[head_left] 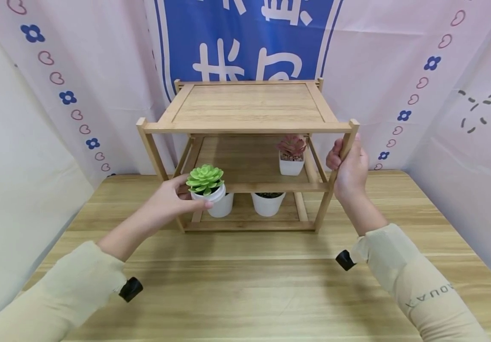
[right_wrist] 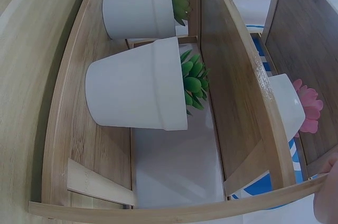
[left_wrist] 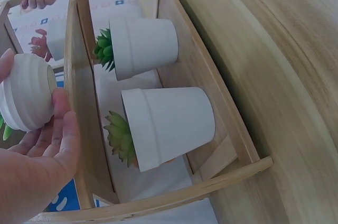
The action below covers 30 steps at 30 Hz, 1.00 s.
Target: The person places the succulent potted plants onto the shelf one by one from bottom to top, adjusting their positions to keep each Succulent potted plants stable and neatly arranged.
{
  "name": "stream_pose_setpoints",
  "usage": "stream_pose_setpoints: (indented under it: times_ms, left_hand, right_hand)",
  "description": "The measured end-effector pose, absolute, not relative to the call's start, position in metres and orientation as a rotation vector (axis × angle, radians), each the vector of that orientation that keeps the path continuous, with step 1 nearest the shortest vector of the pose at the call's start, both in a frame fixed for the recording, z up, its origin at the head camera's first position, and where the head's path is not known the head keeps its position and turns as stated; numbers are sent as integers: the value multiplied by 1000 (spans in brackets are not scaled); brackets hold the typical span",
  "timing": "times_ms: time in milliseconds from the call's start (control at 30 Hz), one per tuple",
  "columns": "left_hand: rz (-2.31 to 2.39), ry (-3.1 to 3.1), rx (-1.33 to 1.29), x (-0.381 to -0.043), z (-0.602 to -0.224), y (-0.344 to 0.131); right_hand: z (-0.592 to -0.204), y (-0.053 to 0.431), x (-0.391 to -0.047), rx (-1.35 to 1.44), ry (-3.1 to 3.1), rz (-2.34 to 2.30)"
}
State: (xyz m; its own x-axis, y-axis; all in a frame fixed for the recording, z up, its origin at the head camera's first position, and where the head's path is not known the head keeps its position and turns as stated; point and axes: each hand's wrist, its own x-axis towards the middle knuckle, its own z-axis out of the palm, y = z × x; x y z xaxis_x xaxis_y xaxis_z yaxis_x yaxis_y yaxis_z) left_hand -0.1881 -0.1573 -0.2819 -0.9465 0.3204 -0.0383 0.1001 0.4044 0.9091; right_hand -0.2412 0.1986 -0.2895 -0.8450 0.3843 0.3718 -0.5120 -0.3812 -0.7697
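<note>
My left hand [head_left: 169,195] grips a small white pot with a bright green succulent [head_left: 205,178] at the front left of the middle shelf board [head_left: 241,159]. Thumb and fingers wrap the pot's sides in the left wrist view; whether its base touches the board I cannot tell. My right hand [head_left: 351,172] is curled round the front right post of the wooden rack [head_left: 249,127]. On the middle board's right side stands a white pot with a pink succulent [head_left: 291,154]. Two larger white pots with green plants, a left one [left_wrist: 168,126] and a right one [left_wrist: 145,47], occupy the bottom shelf.
The rack stands on a wood-grain table [head_left: 245,285], towards its back edge. Behind it hangs a patterned white curtain [head_left: 378,57] with a blue panel [head_left: 249,38]. The rack's top board [head_left: 249,104] overhangs the middle shelf.
</note>
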Motion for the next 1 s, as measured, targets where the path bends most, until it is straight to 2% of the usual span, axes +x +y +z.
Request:
stream_pose_setpoints:
  times_ms: [1000]
  left_hand:
    - [1547,2514,348,-211,-271,-138]
  right_hand:
    - [-289,197,-241,192,-1316,2216]
